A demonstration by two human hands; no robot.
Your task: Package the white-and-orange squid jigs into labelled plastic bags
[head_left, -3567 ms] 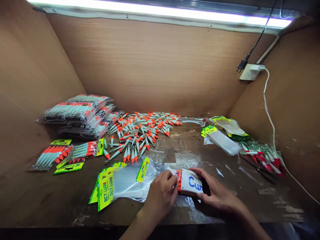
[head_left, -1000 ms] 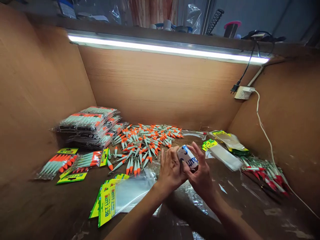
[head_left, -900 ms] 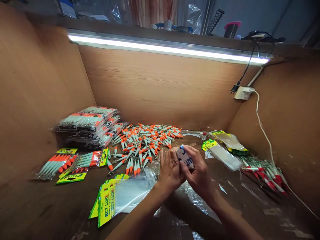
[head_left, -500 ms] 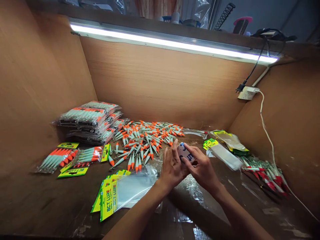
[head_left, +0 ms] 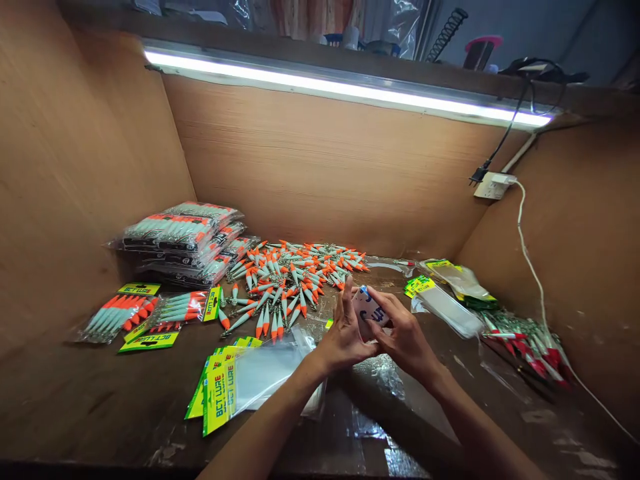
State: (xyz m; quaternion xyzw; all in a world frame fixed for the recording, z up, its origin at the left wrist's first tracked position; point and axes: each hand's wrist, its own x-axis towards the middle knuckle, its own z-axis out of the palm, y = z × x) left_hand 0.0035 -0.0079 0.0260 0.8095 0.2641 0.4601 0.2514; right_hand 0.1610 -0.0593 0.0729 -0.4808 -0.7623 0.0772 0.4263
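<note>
Between my two hands, over the middle of the bench, is a small whitish piece with blue lettering; its exact kind I cannot make out. My left hand supports its left side, with fingers raised and the thumb low. From the right, my right hand grips the edge with thumb and fingers. Fingers hide much of the piece. Just behind the hands lies a loose heap of orange-and-pale-green fishing lures with metal hooks. Clear plastic bags with yellow BCT LURE headers lie fanned left of my left forearm.
Packed lure bags are stacked at the back left, with filled header bags before them. On the right lie more clear bags and red-and-white lures. A white cable hangs from the power outlet.
My hands have turned the lettered piece slightly, so more of its lettering shows. The left fingers are more upright. A small yellow-green bit now shows beside the left hand.
</note>
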